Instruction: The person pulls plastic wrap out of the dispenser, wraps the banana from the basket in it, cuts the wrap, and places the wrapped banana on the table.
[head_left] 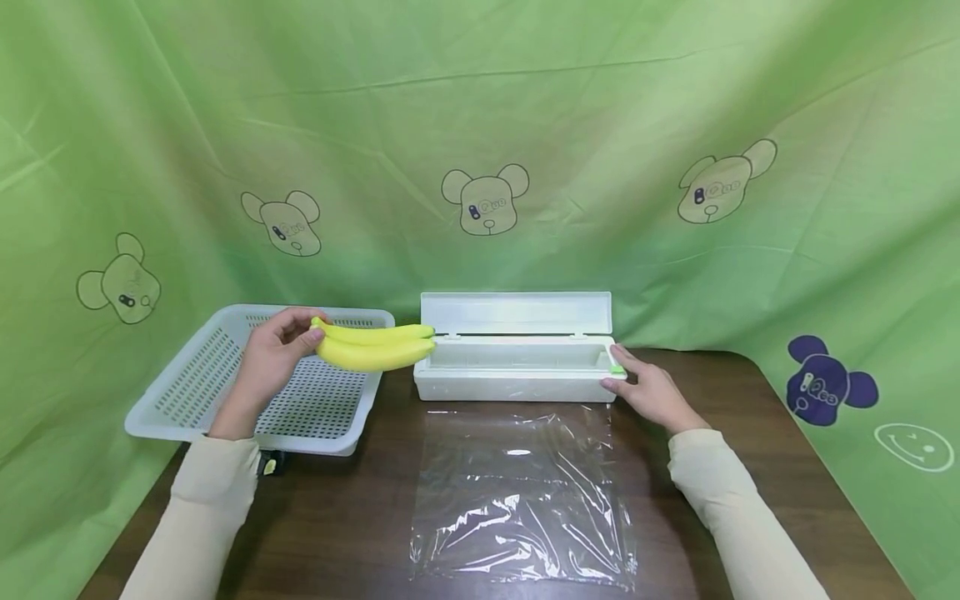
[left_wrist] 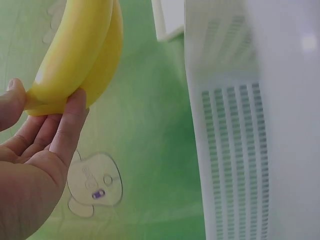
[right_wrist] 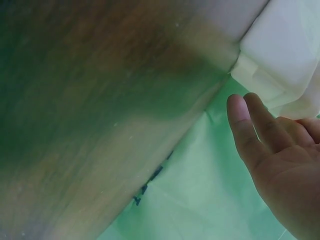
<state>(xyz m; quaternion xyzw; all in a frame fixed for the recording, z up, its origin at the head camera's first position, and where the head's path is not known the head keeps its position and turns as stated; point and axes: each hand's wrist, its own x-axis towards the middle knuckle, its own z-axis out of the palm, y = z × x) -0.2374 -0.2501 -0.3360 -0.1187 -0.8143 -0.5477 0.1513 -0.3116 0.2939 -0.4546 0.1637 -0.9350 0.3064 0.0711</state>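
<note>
In the head view my left hand (head_left: 276, 354) pinches a pair of yellow bananas (head_left: 371, 346) by one end, thumb in front and fingers behind. They are held up over the right side of a white basket, their tips overlapping the dispenser's left end. The left wrist view shows the same bananas (left_wrist: 82, 47) between thumb and fingers. A white plastic wrap dispenser (head_left: 517, 387) stands with its lid (head_left: 517, 313) raised. My right hand (head_left: 652, 392) holds its right end, beside a green slider (head_left: 617, 368). Clear plastic film (head_left: 521, 500) lies flat in front of it.
The white perforated basket (head_left: 360, 417) is at the left, with a small dark object (head_left: 272, 462) by its near edge. Everything stands on a dark brown table (head_left: 330, 517). A green patterned curtain (head_left: 480, 100) hangs behind and along both sides.
</note>
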